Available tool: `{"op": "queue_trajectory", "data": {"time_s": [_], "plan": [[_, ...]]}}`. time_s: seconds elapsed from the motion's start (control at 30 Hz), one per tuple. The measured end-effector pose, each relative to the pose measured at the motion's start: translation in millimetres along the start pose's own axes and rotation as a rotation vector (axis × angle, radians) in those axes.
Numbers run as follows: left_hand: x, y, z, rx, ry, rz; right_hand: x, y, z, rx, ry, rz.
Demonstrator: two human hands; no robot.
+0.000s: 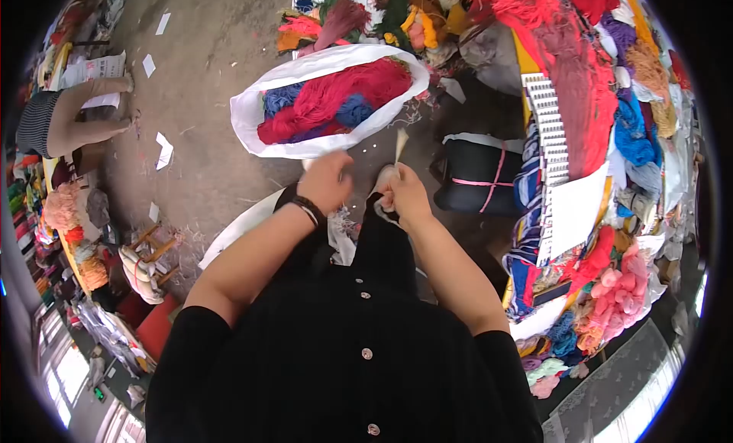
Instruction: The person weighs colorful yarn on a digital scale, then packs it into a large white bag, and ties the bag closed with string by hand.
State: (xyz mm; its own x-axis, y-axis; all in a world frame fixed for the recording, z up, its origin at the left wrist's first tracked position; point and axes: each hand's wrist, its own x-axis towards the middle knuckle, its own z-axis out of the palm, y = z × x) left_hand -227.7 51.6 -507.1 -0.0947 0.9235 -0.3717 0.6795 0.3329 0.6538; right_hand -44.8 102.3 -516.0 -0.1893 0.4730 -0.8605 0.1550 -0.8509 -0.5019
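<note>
In the middle of the head view, my right hand (406,192) is closed round a piece of pale cream yarn (401,143). One tuft of it sticks up past the fingertips, and a whitish loop hangs beside the thumb. To its left, my left hand (325,185) has its fingers curled in; whatever they may grip is hidden. Dark bands circle that wrist. Just beyond both hands stands a white sack (246,121), its mouth wide open. Inside lie crimson yarn (328,99) and blue yarn (355,111).
On the right, a long table holds colourful yarn hanks (630,279) and a white sheet (573,214). A black bundle (477,176) tied with pink cord sits beside it. Paper scraps (163,151) dot the floor. A small stool (145,271) and another person (65,122), bending over, are at left.
</note>
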Motion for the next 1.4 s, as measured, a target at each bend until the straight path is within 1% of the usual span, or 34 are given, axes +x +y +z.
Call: {"op": "queue_trajectory", "data": {"time_s": [0.03, 0.1, 0.13, 0.2, 0.23, 0.3, 0.33, 0.37, 0.4, 0.47, 0.57, 0.63, 0.67, 0.7, 0.77, 0.8, 0.83, 0.87, 0.9, 0.93, 1.0, 1.03, 1.1, 1.13, 1.2, 1.23, 1.3, 1.33, 1.4], "plan": [[9, -24, 0, 0.107, 0.220, 0.074, 9, 4, 6, 0.010, -0.003, 0.015], [32, -42, -16, 0.272, 0.259, 0.164, 31, 15, 20, -0.297, 0.078, 0.049], [39, -46, -19, 0.345, 0.216, 0.145, 54, 42, 28, -0.297, 0.112, -0.048], [54, -56, -23, 0.317, -0.164, 0.054, 63, 39, 51, -0.323, 0.017, -0.021], [52, -74, -12, 0.341, -0.067, 0.232, 74, 46, 61, -0.276, 0.006, -0.020], [46, -75, -11, 0.344, -0.143, 0.312, 102, 66, 82, -0.181, 0.089, -0.042], [42, -79, -10, 0.221, -0.121, 0.391, 112, 69, 89, 0.010, 0.075, 0.060], [41, -84, -9, 0.188, -0.141, 0.394, 111, 62, 99, 0.193, 0.124, 0.096], [35, -87, -10, 0.151, -0.166, 0.394, 105, 56, 109, 0.373, 0.179, 0.138], [36, -90, -19, 0.118, -0.217, 0.379, 110, 66, 116, 0.539, 0.124, 0.108], [40, -94, -26, 0.060, -0.264, 0.387, 109, 67, 117, 0.609, 0.100, 0.112], [44, -97, -26, 0.031, -0.315, 0.320, 111, 73, 113, 0.653, 0.019, 0.042], [45, -97, -28, 0.025, -0.315, 0.317, 107, 61, 117, 0.761, 0.022, 0.066], [47, -96, -30, 0.011, -0.325, 0.319, 110, 61, 116, 0.757, 0.023, 0.069], [50, -99, -30, -0.002, -0.339, 0.319, 115, 57, 117, 0.830, -0.093, 0.087], [53, -104, -28, -0.004, -0.366, 0.305, 114, 53, 117, 0.831, -0.091, 0.089], [57, -107, -26, -0.005, -0.395, 0.292, 113, 50, 117, 0.892, -0.087, 0.143], [64, -110, -26, -0.157, -0.411, 0.060, 111, 45, 116, 0.953, -0.083, 0.196], [73, -111, -24, -0.306, -0.423, -0.170, 116, 51, 111, 0.853, -0.100, 0.197], [79, -112, -21, -0.629, -0.346, -0.497, 115, 53, 107, 0.856, -0.094, 0.194], [91, -111, -19, -0.282, -0.301, -0.120, 108, 38, 108, 0.829, -0.140, 0.134], [92, -107, -15, -0.237, -0.317, -0.051, 101, 26, 109, 0.878, -0.115, 0.183], [97, -106, -10, -0.132, -0.336, -0.024, 101, 23, 110, 0.786, -0.106, 0.135], [98, -106, -11, -0.056, -0.296, 0.015, 98, 25, 109, 0.705, -0.026, 0.063], [101, -93, -28, -0.058, -0.242, -0.026, 83, 13, 96, 0.038, 0.148, -0.050], [101, -84, -40, -0.057, -0.203, 0.016, 73, 3, 92, -0.438, 0.399, -0.394], [103, -62, -69, -0.192, -0.111, 0.129, 46, -50, 101, -0.692, 0.410, -0.891], [105, -50, -85, -0.258, -0.088, 0.218, 37, -67, 110, -0.665, 0.316, -0.989], [115, -33, -115, -0.236, -0.123, 0.275, 38, -84, 125, -0.619, 0.132, -0.920]]}}
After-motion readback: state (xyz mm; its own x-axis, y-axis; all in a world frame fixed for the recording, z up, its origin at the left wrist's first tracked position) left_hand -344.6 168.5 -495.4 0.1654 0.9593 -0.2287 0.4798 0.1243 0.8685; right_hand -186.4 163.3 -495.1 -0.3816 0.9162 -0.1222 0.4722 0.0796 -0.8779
